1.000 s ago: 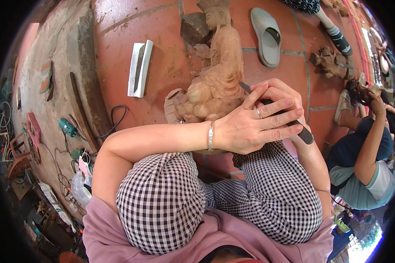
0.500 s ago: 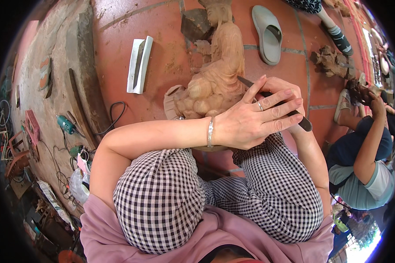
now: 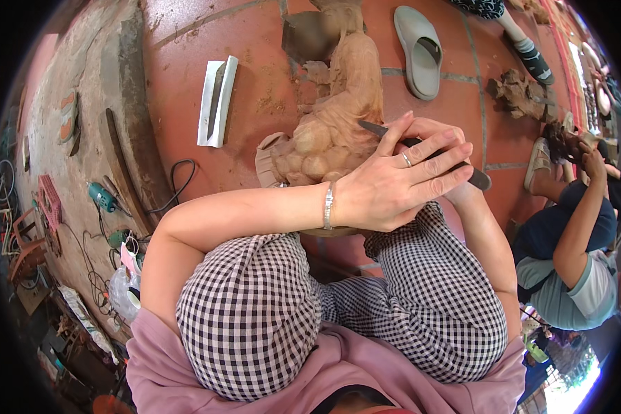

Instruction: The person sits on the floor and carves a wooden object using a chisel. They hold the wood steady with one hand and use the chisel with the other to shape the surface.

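A carved wooden statue (image 3: 355,76) of a robed, seated figure lies at the middle, its rounded base close to my knees. My right hand (image 3: 428,130), partly hidden, grips a slim dark carving blade (image 3: 479,179) whose pointed tip touches or hovers just over the statue's lower robe; I cannot tell which. Across the right hand and the blade lies my left hand (image 3: 376,190), fingers stretched and spread, with a ring and a silver bracelet. The left palm is hidden from view.
On the tiled floor lie a white folded paper (image 3: 207,103) with a dark blade on it, a grey slipper (image 3: 421,55) and a rough wood chunk (image 3: 521,96). A long wooden strip (image 3: 127,169) and a green power tool (image 3: 102,196) are at left. Another person (image 3: 566,276) sits at right.
The blade's tip has slid a little left over the robe, and its rounded rear end has shifted slightly up. Both hands moved slightly with it.
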Demonstrator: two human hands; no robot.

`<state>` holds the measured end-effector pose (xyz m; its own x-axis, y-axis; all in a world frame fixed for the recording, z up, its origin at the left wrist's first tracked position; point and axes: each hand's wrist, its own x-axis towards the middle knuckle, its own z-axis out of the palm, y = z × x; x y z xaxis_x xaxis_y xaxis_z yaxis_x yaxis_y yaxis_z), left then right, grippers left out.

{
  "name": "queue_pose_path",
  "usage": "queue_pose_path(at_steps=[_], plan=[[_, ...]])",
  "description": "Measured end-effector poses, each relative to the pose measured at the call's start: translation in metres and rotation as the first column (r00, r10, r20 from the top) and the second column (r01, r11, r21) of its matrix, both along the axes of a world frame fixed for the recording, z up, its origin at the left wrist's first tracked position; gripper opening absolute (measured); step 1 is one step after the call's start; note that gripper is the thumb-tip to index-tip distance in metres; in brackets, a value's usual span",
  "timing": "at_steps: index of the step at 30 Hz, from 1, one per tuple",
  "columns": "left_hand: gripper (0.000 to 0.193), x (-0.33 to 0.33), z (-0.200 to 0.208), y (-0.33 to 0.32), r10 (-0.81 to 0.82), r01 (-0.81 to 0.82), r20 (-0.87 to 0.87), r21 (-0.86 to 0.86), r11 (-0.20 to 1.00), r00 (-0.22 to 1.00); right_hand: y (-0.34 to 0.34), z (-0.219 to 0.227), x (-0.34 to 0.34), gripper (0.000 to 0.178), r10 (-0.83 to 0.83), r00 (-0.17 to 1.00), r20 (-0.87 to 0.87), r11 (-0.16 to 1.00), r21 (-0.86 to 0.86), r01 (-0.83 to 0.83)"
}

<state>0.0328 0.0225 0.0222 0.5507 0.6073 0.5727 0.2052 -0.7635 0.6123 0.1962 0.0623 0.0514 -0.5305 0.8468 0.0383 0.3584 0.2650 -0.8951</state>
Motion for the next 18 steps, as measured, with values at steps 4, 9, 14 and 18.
queue_pose_path(at_steps=[4,9,14,18], plan=[[0.058,-0.005,0.010,0.001,0.004,-0.008,0.049,0.092,0.996,0.999,-0.014,0.007,0.001,0.022,-0.124,0.989,0.085,0.992,0.049,0.120],[0.039,-0.026,0.009,0.002,-0.097,0.063,0.231,0.151,0.987,0.968,-0.033,0.007,-0.016,0.022,-0.123,0.992,0.008,0.980,0.161,0.120],[0.038,-0.056,0.023,0.008,-0.056,0.042,0.169,0.086,0.995,0.984,-0.028,0.006,-0.032,0.017,-0.135,0.971,0.196,0.831,0.557,0.003],[0.027,-0.073,0.030,0.009,0.077,-0.078,0.012,0.085,0.993,0.997,-0.028,0.001,-0.047,0.018,-0.131,0.971,0.201,0.840,0.543,0.001]])
